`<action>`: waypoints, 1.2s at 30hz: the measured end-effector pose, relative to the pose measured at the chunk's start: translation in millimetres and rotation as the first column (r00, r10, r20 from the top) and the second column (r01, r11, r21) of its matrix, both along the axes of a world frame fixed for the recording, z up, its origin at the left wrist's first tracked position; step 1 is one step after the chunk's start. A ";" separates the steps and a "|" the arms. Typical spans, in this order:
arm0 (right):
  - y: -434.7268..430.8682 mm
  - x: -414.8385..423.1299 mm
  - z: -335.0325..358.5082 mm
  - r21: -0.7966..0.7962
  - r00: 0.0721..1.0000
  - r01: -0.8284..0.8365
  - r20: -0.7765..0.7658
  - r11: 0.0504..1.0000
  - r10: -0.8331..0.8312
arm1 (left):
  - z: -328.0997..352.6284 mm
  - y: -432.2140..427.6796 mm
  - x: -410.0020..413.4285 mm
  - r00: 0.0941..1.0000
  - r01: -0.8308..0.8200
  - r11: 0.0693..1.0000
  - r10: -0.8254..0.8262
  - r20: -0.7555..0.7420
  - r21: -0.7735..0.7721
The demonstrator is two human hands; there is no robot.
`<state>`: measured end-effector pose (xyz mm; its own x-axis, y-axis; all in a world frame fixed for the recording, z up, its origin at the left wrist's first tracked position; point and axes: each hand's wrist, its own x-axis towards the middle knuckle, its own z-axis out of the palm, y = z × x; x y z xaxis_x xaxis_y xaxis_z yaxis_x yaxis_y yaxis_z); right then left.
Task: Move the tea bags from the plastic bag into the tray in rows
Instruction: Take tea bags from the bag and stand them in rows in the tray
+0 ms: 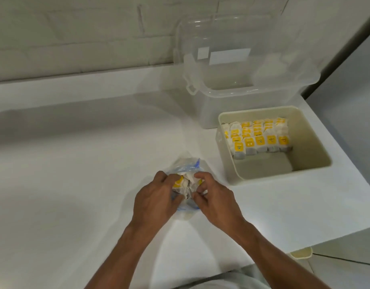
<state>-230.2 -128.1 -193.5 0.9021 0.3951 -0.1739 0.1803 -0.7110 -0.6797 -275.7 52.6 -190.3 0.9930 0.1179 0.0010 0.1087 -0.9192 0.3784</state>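
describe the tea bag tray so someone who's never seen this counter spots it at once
Start at the right end of the white counter, where a clear box stands with its lid up. Just in front of it sits the tray. Unlike the box, it is opaque cream and holds rows of yellow-tagged tea bags at its far end.

You face a white desk that runs back to a wall of pale painted brick. Soft, even light leaves faint shadows on its top. At your right stands a plain grey panel; below the desk's corner, grey floor shows.
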 end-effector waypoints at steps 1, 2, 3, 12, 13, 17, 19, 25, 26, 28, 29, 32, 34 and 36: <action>0.9 -0.7 0.1 0.006 1.000 0.006 0.004 1.000 -0.006 | -0.7 1.2 0.4 1.000 0.001 1.000 0.000 0.015 -0.013; 1.3 -1.3 0.0 0.011 1.000 0.009 0.005 1.000 -0.009 | -1.4 2.7 1.1 1.000 -0.003 0.999 0.004 0.028 -0.037; 0.8 -1.9 -0.1 0.014 1.000 0.006 0.001 1.000 -0.006 | -1.2 3.5 1.7 0.999 -0.013 0.998 0.015 0.034 -0.067; 6.2 8.9 1.3 0.022 0.997 -0.066 -0.033 0.998 0.066 | 3.1 9.0 0.7 0.995 -0.063 0.988 0.073 0.067 -0.140; 9.5 9.6 1.8 -0.003 0.997 -0.079 -0.021 0.997 0.079 | 3.1 9.3 0.9 0.995 -0.070 0.990 0.078 0.058 -0.124; 19.9 13.6 1.9 -0.111 0.997 -0.079 0.020 0.991 0.081 | 3.9 7.5 5.0 0.993 -0.117 0.993 0.117 0.004 -0.027; 22.9 15.6 4.3 -0.171 0.995 -0.079 0.043 0.982 0.088 | 4.9 7.4 8.7 0.990 -0.138 0.990 0.138 0.029 0.004; 21.6 15.8 9.3 -0.089 1.000 -0.012 0.000 0.996 0.012 | 14.0 5.2 14.6 0.986 -0.073 0.991 0.088 0.141 -0.108; 19.1 16.0 10.3 -0.034 0.998 0.022 -0.054 0.999 -0.023 | 15.3 4.3 14.9 0.988 -0.073 0.987 0.092 0.128 -0.143; 12.9 16.0 15.5 0.069 0.984 0.097 -0.156 0.993 -0.086 | 18.7 1.8 15.0 0.990 -0.057 0.969 0.087 0.114 -0.241; 9.9 16.1 18.6 0.111 0.977 0.125 -0.189 0.986 -0.102 | 21.2 0.2 15.0 0.990 -0.044 0.957 0.081 0.116 -0.288; 2.6 17.3 26.1 0.195 0.977 0.131 -0.194 0.972 -0.093 | 27.4 -4.9 16.3 0.991 -0.005 0.935 0.053 0.126 -0.354; 0.0 17.6 27.7 0.253 0.981 0.115 -0.183 0.961 -0.070 | 31.8 -9.1 17.6 0.988 0.037 0.911 0.028 0.151 -0.411; -1.7 16.5 27.2 0.303 0.976 0.133 -0.207 0.944 -0.071 | 36.9 -11.9 19.8 0.987 0.008 0.874 0.072 0.146 -0.486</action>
